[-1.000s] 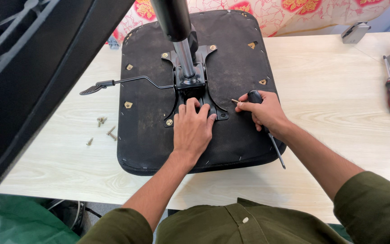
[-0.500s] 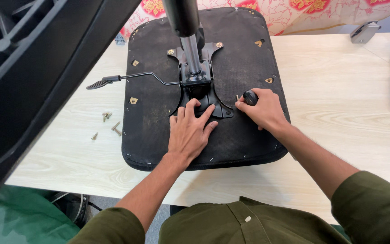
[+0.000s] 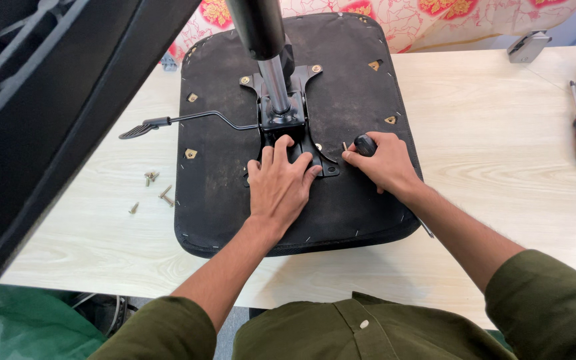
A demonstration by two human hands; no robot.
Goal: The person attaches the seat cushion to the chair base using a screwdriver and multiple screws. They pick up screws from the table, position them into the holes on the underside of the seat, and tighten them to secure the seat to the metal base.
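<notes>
Pale wooden tabletop (image 3: pixel 488 133) carries upturned black chair seat (image 3: pixel 235 180). Left hand (image 3: pixel 281 183), fingers flat and released, steadies black metal mounting plate (image 3: pixel 288 127) at seat centre; right hand (image 3: pixel 381 160) clenches black-handled screwdriver (image 3: pixel 366 145) beside it. Fastening step, I judge; loose screws (image 3: pixel 155 190) lie nearby.

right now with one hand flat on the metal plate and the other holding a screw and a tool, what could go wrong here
The left hand lies flat on the mounting plate, close to where the right hand pinches a screw; a slip of the black-handled tool might jab those fingers. The loose screws lie on the bare table and could roll off. The seat base overhangs the near edge slightly, so hard pressing might tip it.
</notes>
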